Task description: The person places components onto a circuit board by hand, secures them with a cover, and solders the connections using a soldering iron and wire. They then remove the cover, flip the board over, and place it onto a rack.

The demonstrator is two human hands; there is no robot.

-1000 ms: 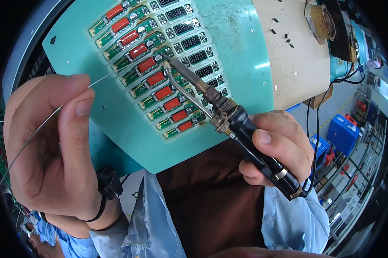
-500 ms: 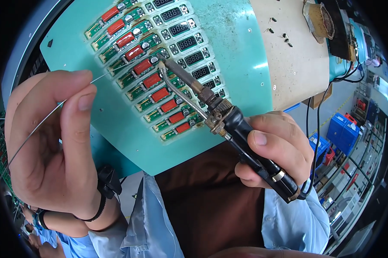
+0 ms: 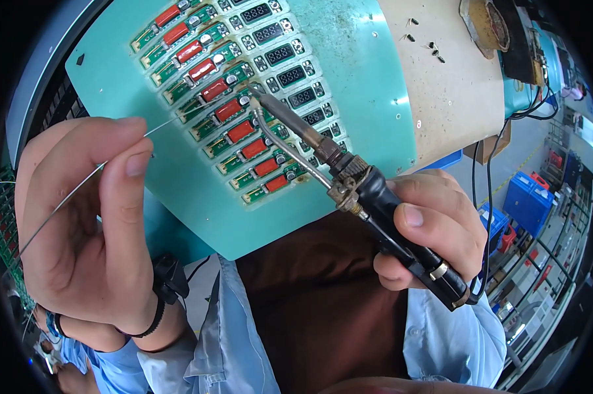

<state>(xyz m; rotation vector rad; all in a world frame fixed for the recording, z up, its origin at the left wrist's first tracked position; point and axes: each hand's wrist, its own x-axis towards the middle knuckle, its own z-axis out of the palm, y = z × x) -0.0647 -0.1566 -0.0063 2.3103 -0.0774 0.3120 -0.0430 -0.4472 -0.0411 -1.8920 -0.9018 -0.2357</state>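
Between thumb and forefinger, my left hand pinches a thin solder wire, whose free end reaches over the circuit boards. My right hand is wrapped round the black handle of a soldering iron. A bent metal tube runs along the iron's shaft and ends close to its tip. The tip is over the row of small green circuit boards, near one board's silver capacitor; whether it touches cannot be made out. Each board carries a red block component and a black digit display. They sit in a turquoise plate.
Several small black components lie on the beige surface to the right. A dirty tan pad stands at the far right. Black cables hang beside my right hand. Blue crates are beyond, and another person's arm shows at lower left.
The soldering iron and my right hand have shifted slightly right and down, the tip now at the following board. My left hand has moved a little right with the wire.
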